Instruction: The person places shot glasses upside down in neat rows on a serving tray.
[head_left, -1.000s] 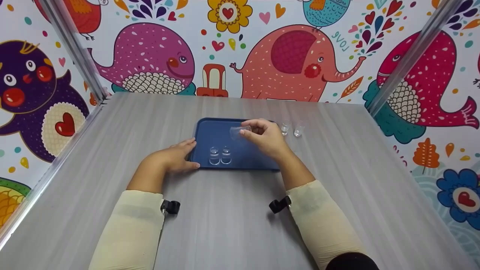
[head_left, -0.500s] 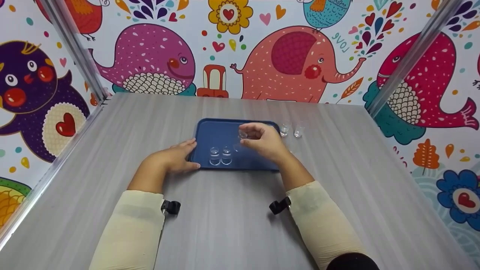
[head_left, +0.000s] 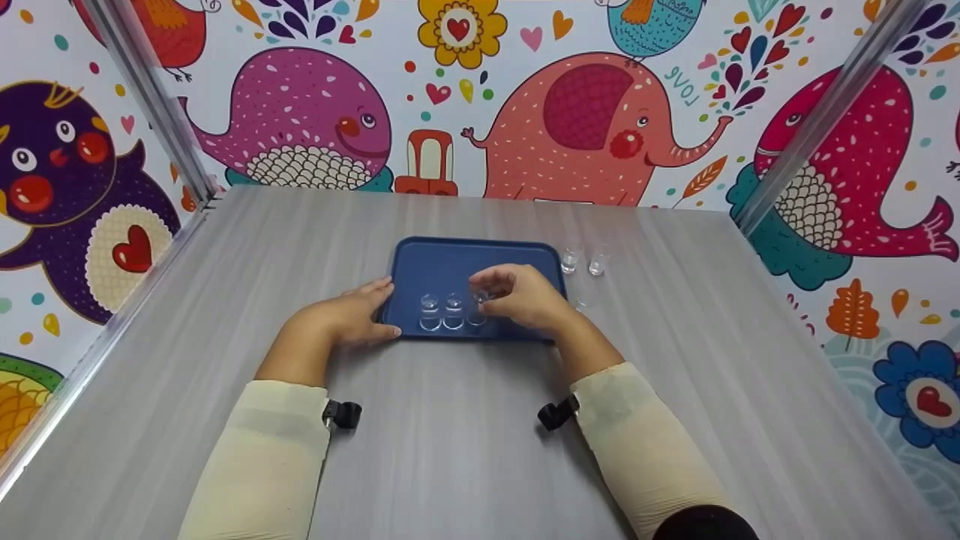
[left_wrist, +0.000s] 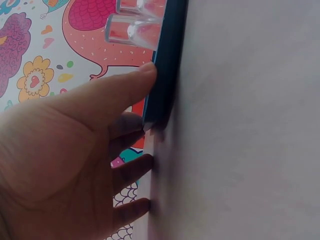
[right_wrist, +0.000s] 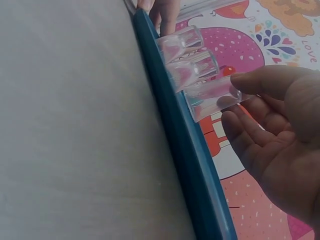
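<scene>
My right hand [head_left: 525,296] pinches a clear shot glass [right_wrist: 212,97] between thumb and fingers. That glass stands mouth down at the front of the blue tray [head_left: 442,259], its lower end right at the tray surface. Left of it, two more shot glasses [head_left: 430,313] stand mouth down in the same row. My left hand [head_left: 341,315] lies at the tray's front left corner, fingers straight along the left side. In the left wrist view the thumb [left_wrist: 132,82] touches the tray's front edge, with the other fingertips down near the table.
Two clear shot glasses [head_left: 583,262] stand on the grey table [head_left: 450,450] just right of the tray. A faint clear shape [head_left: 583,302] shows beside my right wrist. Walls with cartoon animals [head_left: 585,127] close off the back and sides.
My right hand has brought the shot glass forward and down, tilting it from sideways to upright, into line with the other two. The left hand has stayed at the tray corner.
</scene>
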